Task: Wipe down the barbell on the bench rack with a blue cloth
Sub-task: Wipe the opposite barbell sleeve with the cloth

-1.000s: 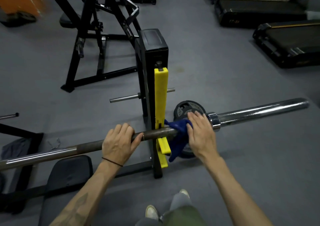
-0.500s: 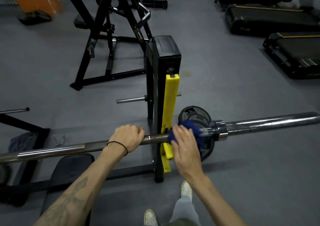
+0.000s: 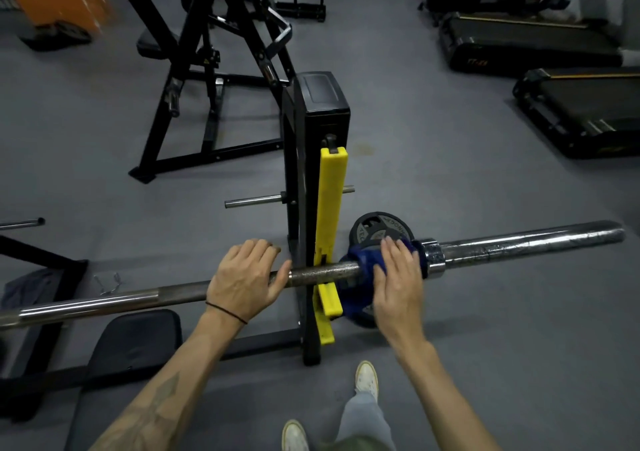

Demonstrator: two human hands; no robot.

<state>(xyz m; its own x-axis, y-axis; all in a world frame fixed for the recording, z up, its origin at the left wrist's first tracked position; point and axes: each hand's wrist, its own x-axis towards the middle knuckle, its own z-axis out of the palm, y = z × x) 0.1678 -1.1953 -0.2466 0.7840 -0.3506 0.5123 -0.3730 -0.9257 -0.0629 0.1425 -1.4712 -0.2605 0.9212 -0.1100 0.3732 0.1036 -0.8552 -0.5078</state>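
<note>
The barbell (image 3: pixel 322 272) was seen lying roughly level across the view, carried in the yellow hook (image 3: pixel 330 229) of the black rack upright (image 3: pixel 304 187). Its dark, rough middle section passed through the hook, while the bright chrome sleeve (image 3: pixel 526 246) reached out toward the right edge.

The blue cloth (image 3: pixel 358 270) was draped over the bar just to the right of the yellow hook, between the hook and the chrome collar (image 3: pixel 433 258). It was covered from above by the right hand (image 3: pixel 398 277), whose fingers (image 3: pixel 394 253) were held straight and close together, laid flat over the cloth and pointing away from the person; whether the thumb was tucked under the bar could not be told.

The left hand (image 3: pixel 247 277) was placed on the bar just left of the upright, its fingers curled over the top of the shaft and its thumb laid along the near side. A thin black band (image 3: pixel 225 310) was worn at that wrist.

A black weight plate (image 3: pixel 381 231) was seen on the floor behind the cloth, partly hidden by it. A padded bench (image 3: pixel 138 336) was visible below the bar at the left. Two pale shoes (image 3: pixel 367 379) stood on the grey floor (image 3: pixel 485 312). Treadmills (image 3: pixel 581 111) were parked at the upper right.
</note>
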